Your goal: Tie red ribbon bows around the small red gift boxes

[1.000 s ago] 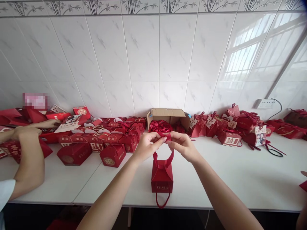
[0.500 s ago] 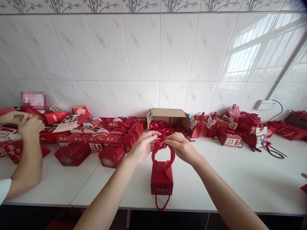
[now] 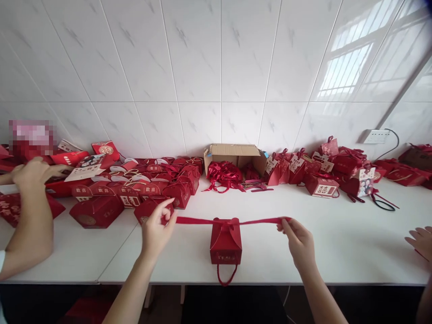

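Observation:
A small red gift box (image 3: pixel 226 245) stands upright on the white table, its folded top drawn together and a cord handle (image 3: pixel 227 282) hanging over the table's front edge. From its top a red ribbon (image 3: pixel 195 220) runs out taut to both sides. My left hand (image 3: pixel 159 225) pinches the ribbon's left end between thumb and fingers. On the other side, my right hand (image 3: pixel 299 236) grips the right end in closed fingers. Neither hand touches the box itself.
Behind the box, a cardboard carton (image 3: pixel 232 150) holds loose red ribbons (image 3: pixel 224 175). Rows of red gift boxes (image 3: pixel 97 209) fill the left, with more boxes (image 3: pixel 322 185) at right. Another person's arm (image 3: pixel 33 216) works at left; another hand (image 3: pixel 421 240) shows at the right edge.
My hands have moved apart, left and right, and come nearer. The ribbon, looped above the box before, is now stretched straight across its top. The view has tilted downward.

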{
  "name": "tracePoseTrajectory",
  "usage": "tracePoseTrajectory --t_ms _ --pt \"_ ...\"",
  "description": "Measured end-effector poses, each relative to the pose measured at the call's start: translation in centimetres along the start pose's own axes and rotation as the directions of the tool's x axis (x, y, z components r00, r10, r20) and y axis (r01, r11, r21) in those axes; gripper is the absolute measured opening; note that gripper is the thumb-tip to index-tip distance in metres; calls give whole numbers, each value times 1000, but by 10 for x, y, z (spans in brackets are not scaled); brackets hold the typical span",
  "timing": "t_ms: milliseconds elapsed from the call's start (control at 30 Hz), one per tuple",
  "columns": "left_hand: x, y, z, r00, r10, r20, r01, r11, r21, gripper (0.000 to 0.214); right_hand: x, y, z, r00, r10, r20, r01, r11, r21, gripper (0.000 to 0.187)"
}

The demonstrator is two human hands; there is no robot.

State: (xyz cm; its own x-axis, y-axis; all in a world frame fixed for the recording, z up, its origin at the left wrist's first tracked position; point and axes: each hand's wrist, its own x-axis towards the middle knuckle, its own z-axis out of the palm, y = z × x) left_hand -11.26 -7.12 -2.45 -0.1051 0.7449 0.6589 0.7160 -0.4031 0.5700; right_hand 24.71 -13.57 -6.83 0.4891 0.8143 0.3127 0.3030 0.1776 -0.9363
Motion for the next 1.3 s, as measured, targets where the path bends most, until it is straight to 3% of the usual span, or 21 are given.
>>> tracePoseTrajectory --t_ms 67,133,233,300,367,500,600,700,800,933,1000,1133,1300 --pt "-19 -27 -6 998 -58 4 57 991 118 33 -6 25 -15 995 99 -25 -101 992 -80 35" --pt "-36 -46 -7 990 -114 83 101 983 153 26 -8 44 -23 985 167 38 -161 977 -141 37" --pt "-48 -51 1 981 -117 153 101 989 107 18 -6 54 -22 988 138 69 -122 971 -204 38" --pt "-48 -41 11 986 -87 144 85 996 19 16 -2 49 -14 1000 27 10 -24 970 -242 42" --pt "-45 -23 23 977 -102 188 126 985 -121 17 0 35 0 996 -83 21 86 968 -236 40" --pt "-39 19 47 884 -192 427 367 851 -375 23 -3 3 39 942 -155 298 178 983 -53 31" --pt "-39 39 59 823 -179 539 429 818 -384 25 -8 -8 66 887 -108 449 97 994 46 29" --pt "-38 45 62 755 -193 627 476 819 -320 25 -10 -7 82 843 9 539 -53 996 66 32" --pt "-36 44 61 702 -201 684 509 812 -284 23 -8 -4 84 790 103 604 -140 990 14 37" --pt "-31 42 58 646 -144 749 485 836 -258 31 -2 -4 77 735 116 668 -132 991 -27 48" --pt "-31 42 57 660 -149 736 467 849 -247 36 0 -4 74 715 105 691 -124 992 -23 49" --pt "-33 40 59 746 -219 629 408 896 -173 44 6 -2 68 703 86 706 -108 994 -15 46" --pt "-38 32 62 755 -244 608 383 917 -108 48 12 3 64 710 92 699 -94 995 -36 44"
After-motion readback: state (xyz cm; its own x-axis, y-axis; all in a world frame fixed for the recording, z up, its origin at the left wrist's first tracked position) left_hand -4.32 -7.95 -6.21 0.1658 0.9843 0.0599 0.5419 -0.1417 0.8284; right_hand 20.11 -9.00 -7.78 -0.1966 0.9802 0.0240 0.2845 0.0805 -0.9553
